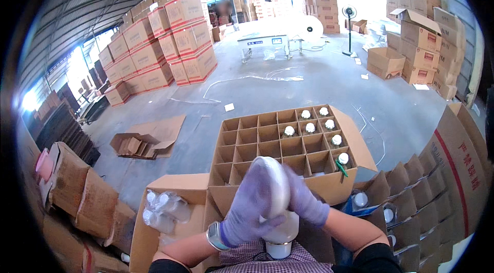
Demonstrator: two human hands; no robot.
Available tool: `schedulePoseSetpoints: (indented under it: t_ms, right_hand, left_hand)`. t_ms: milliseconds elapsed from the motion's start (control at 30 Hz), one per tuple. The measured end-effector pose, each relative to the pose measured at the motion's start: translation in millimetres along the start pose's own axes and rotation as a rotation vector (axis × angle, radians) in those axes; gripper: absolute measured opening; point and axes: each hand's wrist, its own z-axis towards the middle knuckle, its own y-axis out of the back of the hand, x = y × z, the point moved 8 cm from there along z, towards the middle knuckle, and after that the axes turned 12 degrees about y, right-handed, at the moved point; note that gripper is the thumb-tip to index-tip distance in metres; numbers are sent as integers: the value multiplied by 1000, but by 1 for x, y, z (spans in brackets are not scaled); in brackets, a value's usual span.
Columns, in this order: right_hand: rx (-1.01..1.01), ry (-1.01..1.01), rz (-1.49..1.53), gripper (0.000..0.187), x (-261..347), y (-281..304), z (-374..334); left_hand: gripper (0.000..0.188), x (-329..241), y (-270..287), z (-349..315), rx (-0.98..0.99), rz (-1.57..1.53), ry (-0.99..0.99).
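White piece (276, 185): round, motion-blurred, between both hands, in front of the divided box (334, 188).
Left hand (246, 214): gloved, fingers wrapped round its left side, thumb across below.
Right hand (306, 202): gloved, at its right side; fingers blurred, can't tell if pinching.
Clear body (284, 231): just below white piece; join hidden.
Handling: probably light, stiff; clear part likely slick, breakable if glass.
Hold: cup body low, white piece by rim.
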Motion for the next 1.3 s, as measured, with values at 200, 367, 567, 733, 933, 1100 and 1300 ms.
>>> schedulePoseSetpoints:
  t_ms: [200, 367, 567, 733, 933, 1100, 1300]
  right_hand:
    - [-77, 127, -323, 43, 36, 13, 11]
    - [-50, 269, -451, 35, 27, 8, 18]
    - [-92, 356, -617, 54, 38, 11, 30]
    - [-38, 418, -522, 54, 22, -2, 38]
    - [-31, 388, -807, 42, -17, 30, 46]
    - [-36, 179, -672, 52, -20, 9, 47]
    - [-39, -490, 422, 38, -86, 49, 34]
  left_hand:
    - [90, -2, 19, 0, -22, -234, 86]
    - [87, 14, 10, 7, -108, 23, 13]
    - [102, 32, 26, 18, -103, -410, 129]
    - [85, 3, 16, 18, -200, 94, -64]
    - [73, 49, 24, 45, -177, -97, 22]
    - [84, 59, 5, 24, -120, -481, 255]
    - [60, 53, 28, 58, -165, 114, -310]
